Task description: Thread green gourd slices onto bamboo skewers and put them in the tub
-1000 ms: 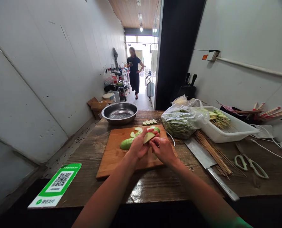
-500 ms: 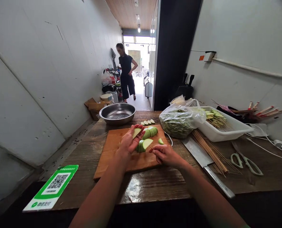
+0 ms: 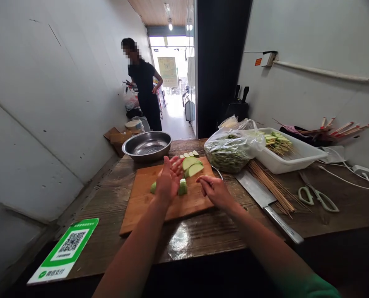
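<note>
My left hand (image 3: 169, 179) is above the wooden cutting board (image 3: 137, 207), palm turned up and fingers spread, with no slice in the palm. Half-round pale green squash slices (image 3: 194, 169) are just right of its fingertips. Another stack of slices (image 3: 182, 187) stands below them, partly covered by that hand. My right hand (image 3: 213, 190) is closed in a pinch over the board's right side. It grips a thin skewer, which is hard to make out now but showed between the fingers a moment before. Small slices (image 3: 190, 154) lie in a row behind the board.
A metal basin (image 3: 147, 147) stands at back left. To the right are a plastic bag of greens (image 3: 230, 153), a white tub (image 3: 283, 165) of filled skewers, a cleaver (image 3: 255, 188), loose skewers (image 3: 273, 188) and scissors (image 3: 317, 194). A person (image 3: 143, 87) stands beyond the table.
The slice in my left palm is gone from it, and the hand has opened wider. Half-round slices now show farther back, beside its fingertips. The person beyond has come nearer.
</note>
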The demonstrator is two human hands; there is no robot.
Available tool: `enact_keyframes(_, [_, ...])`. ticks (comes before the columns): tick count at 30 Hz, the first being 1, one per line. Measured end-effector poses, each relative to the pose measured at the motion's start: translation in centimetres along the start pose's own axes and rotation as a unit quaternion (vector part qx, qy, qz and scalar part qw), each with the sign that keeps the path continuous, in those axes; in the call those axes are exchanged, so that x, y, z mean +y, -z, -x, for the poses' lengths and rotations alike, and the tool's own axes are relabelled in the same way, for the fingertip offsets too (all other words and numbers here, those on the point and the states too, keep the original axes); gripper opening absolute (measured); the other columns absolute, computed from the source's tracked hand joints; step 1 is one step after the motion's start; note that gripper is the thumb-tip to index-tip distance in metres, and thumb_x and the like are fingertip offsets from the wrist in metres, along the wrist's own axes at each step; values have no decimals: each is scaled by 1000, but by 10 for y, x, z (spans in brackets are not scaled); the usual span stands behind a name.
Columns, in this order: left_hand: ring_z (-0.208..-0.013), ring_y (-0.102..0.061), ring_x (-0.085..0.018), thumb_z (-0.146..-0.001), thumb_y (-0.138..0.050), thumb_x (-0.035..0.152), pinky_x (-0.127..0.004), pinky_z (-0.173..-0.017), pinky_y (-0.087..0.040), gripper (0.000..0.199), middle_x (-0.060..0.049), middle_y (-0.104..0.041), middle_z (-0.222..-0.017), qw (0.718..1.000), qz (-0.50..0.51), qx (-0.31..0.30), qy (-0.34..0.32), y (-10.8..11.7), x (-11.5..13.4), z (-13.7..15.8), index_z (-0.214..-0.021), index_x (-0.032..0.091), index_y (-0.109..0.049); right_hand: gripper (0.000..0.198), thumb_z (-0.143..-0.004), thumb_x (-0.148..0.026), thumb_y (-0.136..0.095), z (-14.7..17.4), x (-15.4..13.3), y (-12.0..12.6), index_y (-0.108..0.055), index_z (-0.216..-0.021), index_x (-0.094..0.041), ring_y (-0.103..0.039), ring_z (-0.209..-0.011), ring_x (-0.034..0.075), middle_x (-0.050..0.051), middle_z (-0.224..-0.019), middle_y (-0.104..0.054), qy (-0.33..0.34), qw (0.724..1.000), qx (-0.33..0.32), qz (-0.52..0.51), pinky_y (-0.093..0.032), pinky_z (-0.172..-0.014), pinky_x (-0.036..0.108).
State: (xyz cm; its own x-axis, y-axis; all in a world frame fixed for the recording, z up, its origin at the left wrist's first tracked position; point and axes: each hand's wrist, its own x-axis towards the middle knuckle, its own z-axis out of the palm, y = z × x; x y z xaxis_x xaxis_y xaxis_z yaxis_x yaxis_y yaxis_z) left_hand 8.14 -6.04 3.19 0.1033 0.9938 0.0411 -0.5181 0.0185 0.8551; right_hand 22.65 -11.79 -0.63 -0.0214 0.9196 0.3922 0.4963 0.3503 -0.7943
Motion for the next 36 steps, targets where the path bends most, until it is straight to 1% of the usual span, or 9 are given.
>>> enact_keyframes(3, [-114, -48, -24, -69, -65, 26, -39, -102, -27, 15, -5, -65, -101, 968, -227, -3, -110, 14, 2, -3, -83, 22, -64, 31, -86, -34, -38, -5, 10, 7, -64, -85, -16, -51, -50, 11, -2, -52, -54, -24, 997, 69, -4, -38, -53, 20])
enact_keyframes(7, [-123, -36, -32, -52, -74, 10, -51, -105, -4, 31, -8, -68, -93, 880, -449, -125, -95, 34, -11, -5, -78, 24, -67, 31, -85, -34, -38, -10, 22, 11, -64, -82, -17, -51, -51, 12, -1, -54, -55, -37, 994, 97, 31, -37, -52, 21])
enact_keyframes(10, [-123, -35, -36, -42, -76, 2, -51, -105, 1, 41, -10, -66, -95, 853, -492, -151, -85, 40, -18, -4, -76, 22, -67, 30, -85, -33, -39, -11, 24, 11, -65, -80, -18, -53, -53, 12, -1, -55, -58, -40, 994, 91, 43, -38, -54, 20])
enact_keyframes(14, [-124, -31, -36, -43, -70, -4, -48, -106, 0, 35, -11, -66, -89, 895, -421, -139, -41, 40, -17, -5, -66, 22, -67, 29, -85, -32, -39, -11, 22, 10, -65, -80, -19, -55, -54, 13, -1, -55, -60, -39, 994, 84, 53, -38, -54, 20])
enact_keyframes(16, [-120, -37, -35, -47, -66, -3, -48, -106, -6, 33, -9, -65, -85, 892, -418, -166, -40, 40, -16, -6, -66, 24, -67, 29, -85, -31, -39, -11, 21, 9, -65, -80, -19, -54, -53, 12, -2, -53, -59, -42, 994, 75, 62, -38, -53, 20])
enact_keyframes(23, [-96, -55, -28, -58, -65, 9, -43, -102, -19, 16, -6, -65, -75, 780, -565, -214, -162, 30, -14, -3, -58, 25, -65, 29, -85, -29, -39, -9, 18, 7, -64, -77, -18, -52, -51, 12, -2, -51, -57, -26, 995, 56, 78, -36, -53, 19])
enact_keyframes(25, [-89, -57, -25, -63, -64, 14, -41, -101, -21, 13, -5, -65, -73, 800, -542, -204, -158, 27, -14, -4, -57, 25, -64, 29, -85, -29, -40, -9, 18, 7, -64, -75, -18, -52, -52, 12, -2, -52, -57, -27, 995, 54, 74, -36, -54, 20])
enact_keyframes(31, [-72, -59, -17, -65, -67, 21, -27, -74, -45, 11, -3, -64, -71, 964, -256, -24, -61, 27, -9, -19, -76, 20, -64, 29, -86, -30, -39, -7, 18, 7, -65, -84, -17, -55, -57, 12, 0, -62, -62, -3, 997, 65, 41, -38, -55, 20])
enact_keyframes(36, [-51, -51, -9, -76, -53, 16, -19, -47, -42, 8, -6, -63, -72, 996, 1, -7, 88, 44, 8, -30, -80, 13, -59, 30, -87, -30, -40, 1, 14, 2, -66, -79, -18, -57, -61, 13, 2, -68, -65, 49, 996, -25, 75, -38, -56, 21])
